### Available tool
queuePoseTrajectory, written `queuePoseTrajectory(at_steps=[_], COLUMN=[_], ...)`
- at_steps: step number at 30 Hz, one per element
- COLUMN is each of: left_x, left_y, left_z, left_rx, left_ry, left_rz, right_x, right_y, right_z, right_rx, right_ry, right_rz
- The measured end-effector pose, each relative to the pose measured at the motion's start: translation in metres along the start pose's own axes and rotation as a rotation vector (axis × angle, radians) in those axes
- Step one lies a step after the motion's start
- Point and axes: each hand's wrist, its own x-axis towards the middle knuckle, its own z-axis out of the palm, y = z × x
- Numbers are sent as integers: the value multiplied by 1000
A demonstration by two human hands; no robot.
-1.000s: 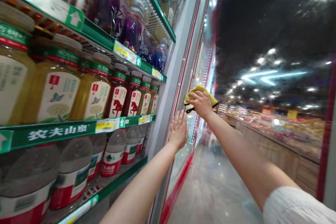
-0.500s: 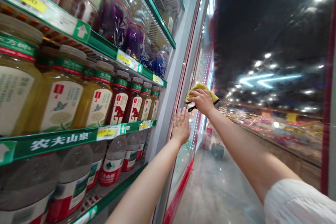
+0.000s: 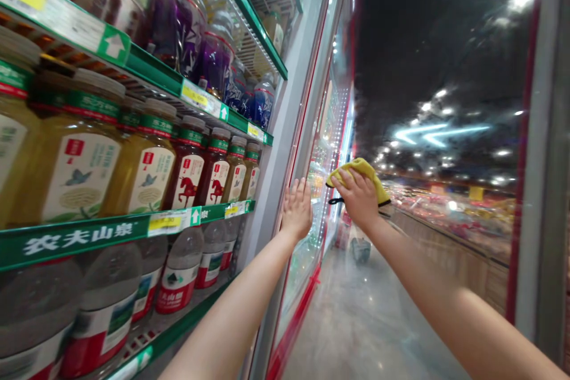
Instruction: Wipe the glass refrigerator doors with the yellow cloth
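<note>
Against the grey upright frame (image 3: 321, 83) at the cabinet's right edge: the left hand (image 3: 297, 211), palm forward, fingers straight and side by side, gripping nothing; it seems to bear on the frame as a prop, though the contact itself is hidden.
Yellow cloth (image 3: 373, 173): just right of that frame, under the right hand (image 3: 358, 196), with its black loop (image 3: 336, 201) hanging free at the lower left.
Right hand's hold: closed over the cloth, fingers bent and slightly spread, probably so the fabric is backed across its width; the thumb cannot be made out.
Glass pane (image 3: 414, 47): apparently behind the cloth, between the grey frame and the red-edged post (image 3: 528, 160); whether the cloth touches it is hard to tell.
Tea bottles (image 3: 82, 172): upright in a row behind the green shelf edge (image 3: 141, 225), labels turned outward, presumably for easy reading.
Price tags (image 3: 164, 222): clipped along that edge, likely to match the goods above.
Water bottles (image 3: 178, 273): one shelf down, standing behind its front edge.
Purple bottles (image 3: 178, 27): one shelf up, close to the front edge.
Wood-fronted counter (image 3: 467, 270): beyond the pane, blurred.
</note>
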Motion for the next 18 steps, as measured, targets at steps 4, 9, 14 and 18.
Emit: queuePoseTrajectory(at_steps=[4, 9, 14, 18], left_x=[5, 16, 17, 17], left_y=[5, 18, 29, 40], left_z=[-1, -2, -2, 1], left_rx=[-3, -21, -37, -53], left_ry=[14, -13, -27, -40], left_rz=[-1, 11, 18, 25], right_x=[0, 29, -12, -20], right_y=[-21, -8, 3, 21], right_z=[11, 12, 6, -4], right_rx=[74, 111, 71, 53], right_ry=[-39, -10, 116, 55], right_rz=[-123, -49, 144, 38])
